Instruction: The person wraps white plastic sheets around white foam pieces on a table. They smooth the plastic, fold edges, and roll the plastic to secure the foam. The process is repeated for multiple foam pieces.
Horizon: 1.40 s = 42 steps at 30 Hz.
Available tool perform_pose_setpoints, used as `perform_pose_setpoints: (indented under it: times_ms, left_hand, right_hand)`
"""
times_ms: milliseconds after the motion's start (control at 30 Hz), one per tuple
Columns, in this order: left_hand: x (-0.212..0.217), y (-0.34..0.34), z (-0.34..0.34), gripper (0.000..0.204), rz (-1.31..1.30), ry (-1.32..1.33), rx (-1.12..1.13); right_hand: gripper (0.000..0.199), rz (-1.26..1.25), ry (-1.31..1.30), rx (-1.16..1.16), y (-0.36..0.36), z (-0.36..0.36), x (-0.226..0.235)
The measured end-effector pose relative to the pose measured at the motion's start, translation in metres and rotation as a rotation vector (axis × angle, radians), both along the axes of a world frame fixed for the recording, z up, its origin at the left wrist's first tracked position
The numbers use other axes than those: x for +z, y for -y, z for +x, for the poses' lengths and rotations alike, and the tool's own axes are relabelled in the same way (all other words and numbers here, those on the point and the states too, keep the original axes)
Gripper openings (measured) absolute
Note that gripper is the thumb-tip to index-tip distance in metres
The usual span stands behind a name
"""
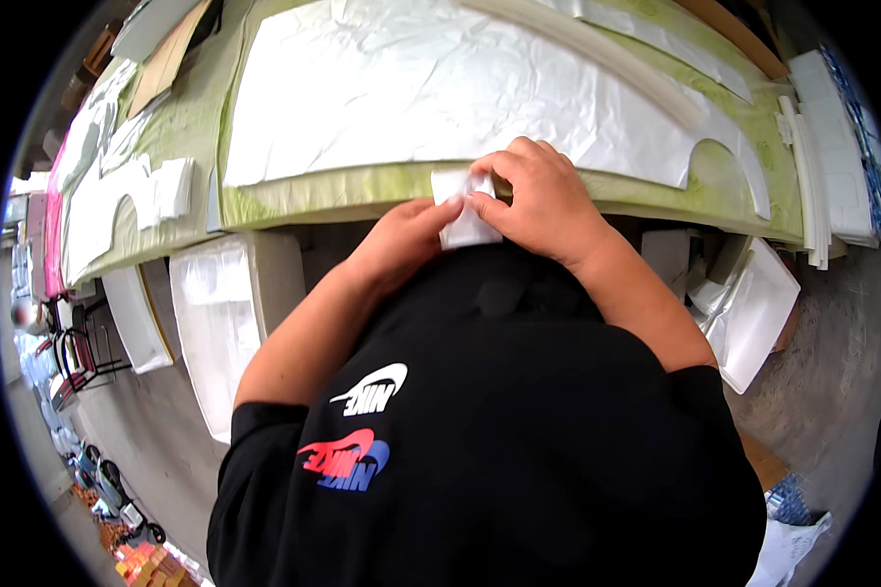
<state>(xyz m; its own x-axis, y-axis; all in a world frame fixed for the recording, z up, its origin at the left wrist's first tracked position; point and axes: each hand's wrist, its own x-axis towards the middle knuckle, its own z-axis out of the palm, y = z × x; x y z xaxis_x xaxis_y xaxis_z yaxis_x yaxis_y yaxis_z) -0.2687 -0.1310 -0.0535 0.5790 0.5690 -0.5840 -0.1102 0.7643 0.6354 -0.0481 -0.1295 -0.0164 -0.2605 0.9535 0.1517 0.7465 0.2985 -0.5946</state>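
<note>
Both hands meet at the near edge of the table, pinching a small folded white sheet [472,232], thin like paper or film. My left hand [413,235] is closed on its left side with the thumb on top. From the right, my right hand [538,201] grips the upper part between thumb and curled fingers. Which layer each finger holds is hidden. Just beyond, a large crinkled white sheet [382,88] lies flat over the green-covered table [343,199].
A long pale tube [597,54] lies across the big sheet. White bins stand below the table, one at left [215,323] and one at right [754,318]. Cut white pieces [171,188] lie at the far left; white strips [808,186] hang at the right end.
</note>
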Motion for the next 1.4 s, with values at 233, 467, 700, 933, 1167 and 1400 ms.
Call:
perform_pose_setpoints:
  times_ms: [233,467,700,933,1167,1400]
  left_hand:
    - [0.017,0.017,0.010,0.033,0.156,-0.135,0.150]
    - [0.015,0.011,0.001,0.035,0.367,-0.002,0.571]
    - [0.023,-0.031,-0.060,0.022,0.681,-0.176,0.647]
    - [0.058,-0.175,-0.291,0.025,0.938,-1.166,0.781]
    - [0.093,-0.157,-0.394,0.038,0.609,-1.331,0.751]
    - [0.038,-0.133,-0.440,0.036,0.596,-1.264,0.829]
  right_hand:
    - [0.029,-0.228,-0.357,-0.009,0.003,-0.008,0.006]
    - [0.018,-0.233,-0.825,-0.072,-0.007,-0.028,-0.011]
    - [0.020,-0.178,-0.789,-0.004,-0.009,-0.030,-0.024]
    - [0.016,-0.156,-0.694,0.100,-0.009,-0.027,-0.024]
    - [0.015,-0.075,-0.602,0.103,-0.008,-0.024,-0.023]
    - [0.014,0.031,-0.463,0.199,-0.016,-0.028,-0.016]
